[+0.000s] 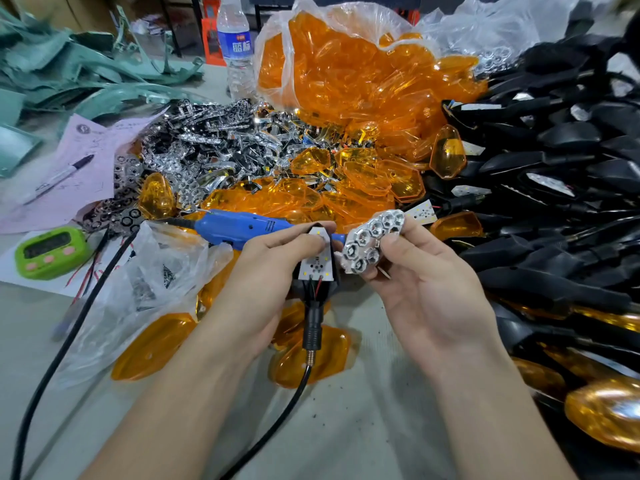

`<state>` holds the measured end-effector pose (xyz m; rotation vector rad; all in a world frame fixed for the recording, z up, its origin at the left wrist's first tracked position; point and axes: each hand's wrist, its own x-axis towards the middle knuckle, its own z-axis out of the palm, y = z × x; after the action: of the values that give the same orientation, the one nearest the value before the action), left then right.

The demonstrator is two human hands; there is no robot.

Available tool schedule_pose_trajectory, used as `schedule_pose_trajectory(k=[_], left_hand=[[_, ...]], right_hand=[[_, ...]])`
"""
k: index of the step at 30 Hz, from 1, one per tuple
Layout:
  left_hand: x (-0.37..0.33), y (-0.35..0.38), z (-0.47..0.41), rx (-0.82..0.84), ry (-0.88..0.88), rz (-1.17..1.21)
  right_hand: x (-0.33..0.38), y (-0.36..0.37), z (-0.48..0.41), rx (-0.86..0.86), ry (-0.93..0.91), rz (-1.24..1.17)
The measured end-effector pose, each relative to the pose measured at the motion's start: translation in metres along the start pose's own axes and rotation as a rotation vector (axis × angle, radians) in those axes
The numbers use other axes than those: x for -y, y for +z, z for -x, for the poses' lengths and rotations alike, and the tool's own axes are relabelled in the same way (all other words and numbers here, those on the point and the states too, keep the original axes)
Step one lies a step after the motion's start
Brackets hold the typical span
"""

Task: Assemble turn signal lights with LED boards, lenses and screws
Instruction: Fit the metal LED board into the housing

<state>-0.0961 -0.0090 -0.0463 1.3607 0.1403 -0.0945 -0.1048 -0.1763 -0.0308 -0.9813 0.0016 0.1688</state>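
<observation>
— Where do things stand?

— The left hand [266, 271] grips the black housing [311, 299], thumb resting on the LED board [317, 265] seated inside it. The right hand [426, 282] pinches the chrome reflector [372, 242] between thumb and fingers, just beside the housing and not yet in it.

— What could go wrong?

— The red and black wires [317, 285] come out at the board's lower edge. I'd guess a reflector pushed down flat could trap them. If it goes in turned the wrong way, its cells would probably miss the LEDs. The thumb also has to lift first, and the board might tilt.

— And the fastening?

— The blue screwdriver [239, 226] lies behind both hands on the orange lenses [346, 195] (neither hand is free). Reaching for it may let the loose stack slide apart.
</observation>
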Motion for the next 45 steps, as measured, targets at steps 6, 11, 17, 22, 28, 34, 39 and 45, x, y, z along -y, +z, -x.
schedule_pose_trajectory(k=[6, 11, 17, 22, 28, 34, 39, 45], left_hand=[[0.002, 0.0, 0.0, 0.031, -0.064, 0.063], [0.004, -0.003, -0.002, 0.071, -0.08, 0.064], [0.004, -0.007, -0.002, 0.09, -0.056, -0.008], [0.002, -0.004, 0.002, 0.136, -0.05, 0.011], [0.002, -0.003, 0.006, 0.148, -0.038, 0.073], [0.003, -0.002, 0.005, 0.219, 0.061, 0.059], [0.004, -0.001, 0.003, 0.166, 0.086, 0.065], [0.0, -0.005, 0.002, 0.174, 0.011, 0.191]], right_hand=[[-0.001, -0.005, -0.001, -0.051, -0.003, -0.003], [-0.002, -0.006, 0.0, 0.107, -0.034, 0.056], [-0.015, -0.001, -0.001, 0.028, -0.254, 0.591], [-0.02, -0.006, -0.003, 0.003, -0.386, 0.751], [-0.022, -0.004, -0.001, -0.058, -0.49, 0.978], [-0.023, -0.003, 0.0, -0.103, -0.441, 0.872], [-0.029, 0.004, 0.004, -0.129, -0.517, 0.937], [-0.026, 0.011, 0.009, -0.15, -0.556, 0.858]])
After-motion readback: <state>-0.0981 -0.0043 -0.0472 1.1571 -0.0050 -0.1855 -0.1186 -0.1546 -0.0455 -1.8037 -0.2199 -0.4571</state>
